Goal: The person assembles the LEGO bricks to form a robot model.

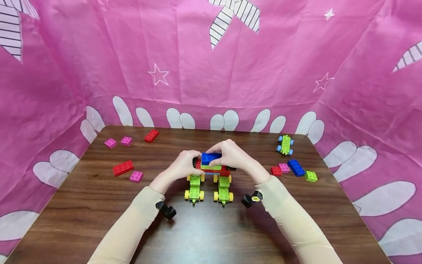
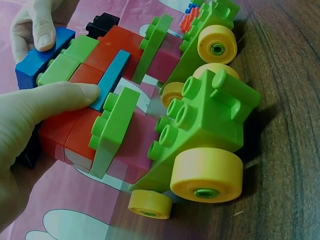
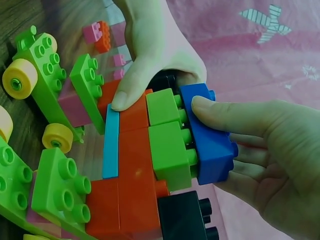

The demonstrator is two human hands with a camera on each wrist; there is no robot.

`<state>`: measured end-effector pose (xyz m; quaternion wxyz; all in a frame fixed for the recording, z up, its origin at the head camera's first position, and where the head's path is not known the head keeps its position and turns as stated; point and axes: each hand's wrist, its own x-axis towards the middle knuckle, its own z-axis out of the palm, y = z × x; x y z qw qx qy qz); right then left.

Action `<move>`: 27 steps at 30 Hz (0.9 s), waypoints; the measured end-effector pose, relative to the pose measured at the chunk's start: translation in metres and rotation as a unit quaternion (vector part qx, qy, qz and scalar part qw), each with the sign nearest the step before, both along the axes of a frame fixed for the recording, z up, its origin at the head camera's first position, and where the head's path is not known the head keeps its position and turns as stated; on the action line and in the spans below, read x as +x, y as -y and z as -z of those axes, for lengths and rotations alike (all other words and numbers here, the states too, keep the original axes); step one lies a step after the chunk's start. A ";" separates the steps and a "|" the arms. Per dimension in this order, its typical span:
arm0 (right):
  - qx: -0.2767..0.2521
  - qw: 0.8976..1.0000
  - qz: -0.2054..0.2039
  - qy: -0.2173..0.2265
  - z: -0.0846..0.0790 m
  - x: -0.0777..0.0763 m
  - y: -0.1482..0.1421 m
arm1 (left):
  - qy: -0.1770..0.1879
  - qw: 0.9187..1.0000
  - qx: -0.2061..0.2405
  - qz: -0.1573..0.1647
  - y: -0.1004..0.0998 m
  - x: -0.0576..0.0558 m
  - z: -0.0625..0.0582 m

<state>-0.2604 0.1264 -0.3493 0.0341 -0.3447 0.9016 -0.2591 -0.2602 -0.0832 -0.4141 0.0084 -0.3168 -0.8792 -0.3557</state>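
A building-block structure of red bricks point(image 3: 135, 165) stands across two green wheeled bases point(image 1: 194, 192) with yellow wheels. My left hand point(image 2: 30, 115) grips its left side, the thumb lying by a thin light-blue piece point(image 3: 111, 145) and the other fingers behind. With my right hand point(image 3: 270, 145) I pinch a blue brick point(image 3: 207, 132) between thumb and fingers. It sits just over the studs of two light green bricks point(image 3: 170, 152), and a narrow gap shows those studs. Black bricks point(image 3: 182, 215) flank the green ones. Pink bricks point(image 2: 135, 155) and green pieces point(image 2: 115, 132) form the supports beneath.
Red bricks point(image 1: 123, 168) and pink bricks point(image 1: 136, 176) lie on the left of the brown table point(image 1: 184, 234). At right are a blue brick point(image 1: 296, 168), a green brick point(image 1: 311, 176), small red and pink ones, and a green wheeled base point(image 1: 285, 145) with blue wheels.
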 end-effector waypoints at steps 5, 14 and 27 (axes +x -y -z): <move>-0.003 1.000 0.008 0.002 0.003 -0.001 -0.004 | 0.003 1.000 0.001 0.001 -0.002 0.000 0.000; -0.019 1.000 0.005 0.002 0.006 -0.001 -0.004 | -0.002 1.000 0.000 0.002 -0.002 0.000 0.001; -0.008 1.000 -0.005 -0.016 0.006 -0.002 0.001 | -0.009 1.000 0.003 0.001 -0.001 -0.001 0.001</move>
